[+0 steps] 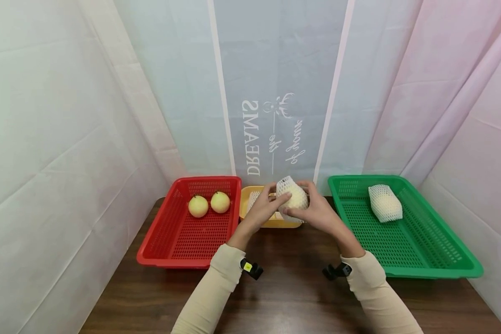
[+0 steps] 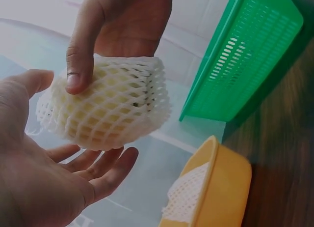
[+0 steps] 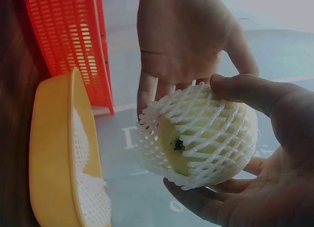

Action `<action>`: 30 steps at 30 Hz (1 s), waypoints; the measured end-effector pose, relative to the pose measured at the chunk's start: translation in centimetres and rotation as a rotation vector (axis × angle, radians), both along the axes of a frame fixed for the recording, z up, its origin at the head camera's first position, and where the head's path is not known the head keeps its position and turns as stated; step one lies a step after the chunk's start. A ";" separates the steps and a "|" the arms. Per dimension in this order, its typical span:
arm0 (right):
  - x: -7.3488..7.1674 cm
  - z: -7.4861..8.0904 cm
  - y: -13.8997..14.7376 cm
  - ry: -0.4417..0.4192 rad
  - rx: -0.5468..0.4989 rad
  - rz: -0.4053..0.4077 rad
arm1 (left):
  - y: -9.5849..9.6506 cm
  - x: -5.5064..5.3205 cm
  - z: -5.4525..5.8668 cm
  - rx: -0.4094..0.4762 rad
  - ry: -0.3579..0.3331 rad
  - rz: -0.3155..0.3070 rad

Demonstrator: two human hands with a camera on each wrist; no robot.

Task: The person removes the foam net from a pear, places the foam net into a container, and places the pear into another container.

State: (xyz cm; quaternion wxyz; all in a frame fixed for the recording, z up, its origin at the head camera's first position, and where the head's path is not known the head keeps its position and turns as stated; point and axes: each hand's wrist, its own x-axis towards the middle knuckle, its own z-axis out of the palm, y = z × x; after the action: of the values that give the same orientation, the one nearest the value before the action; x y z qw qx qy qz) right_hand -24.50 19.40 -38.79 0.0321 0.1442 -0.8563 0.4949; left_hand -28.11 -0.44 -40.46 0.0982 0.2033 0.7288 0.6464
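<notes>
A pear [image 3: 216,138] in a white foam net sleeve is up in the air between my hands, over the small yellow basket. My right hand [image 1: 319,211] holds it, thumb on one side and curled fingers on the other. In the left wrist view my left hand [image 2: 44,178] is spread beside the pear, its fingers loosely bent under the net and its thumb raised. The right wrist view shows the dark stem end through the sleeve's opening. Two bare pears [image 1: 198,206] lie in the red basket [image 1: 192,241]. Another netted pear [image 1: 385,204] rests in the green basket [image 1: 426,260].
The yellow basket [image 2: 228,187] stands between the red and green ones and holds white foam nets [image 3: 91,192]. All stand on a dark wooden table [image 1: 284,273]. A curtain [image 1: 275,55] with printed lettering hangs behind them.
</notes>
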 end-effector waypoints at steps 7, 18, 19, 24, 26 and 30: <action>0.1 -0.6 -0.9 0.005 0.062 -0.034 | -0.9 0.0 0.3 -0.068 0.033 0.020; 0.0 -2.0 -1.7 0.002 0.022 -0.035 | -1.7 0.5 -0.2 -0.098 0.065 0.026; -0.1 -2.1 -1.7 -0.003 0.016 -0.035 | -1.8 0.5 -0.3 -0.096 0.066 0.025; 0.0 -2.6 -1.9 -0.018 -0.017 -0.036 | -1.8 0.7 -0.5 -0.076 0.075 0.061; 0.0 -2.7 -2.0 -0.013 -0.025 -0.031 | -1.8 0.7 -0.7 -0.069 0.081 0.081; 0.0 -3.0 -2.1 -0.002 -0.044 -0.022 | -1.8 0.8 -0.9 -0.067 0.100 0.108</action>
State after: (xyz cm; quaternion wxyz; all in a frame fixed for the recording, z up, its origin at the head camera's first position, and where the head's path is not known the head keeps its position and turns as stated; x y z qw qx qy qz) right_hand -24.53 17.28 -41.79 0.0399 0.1338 -0.8468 0.5132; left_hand -27.27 -2.25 -41.33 0.0333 0.1923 0.7640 0.6150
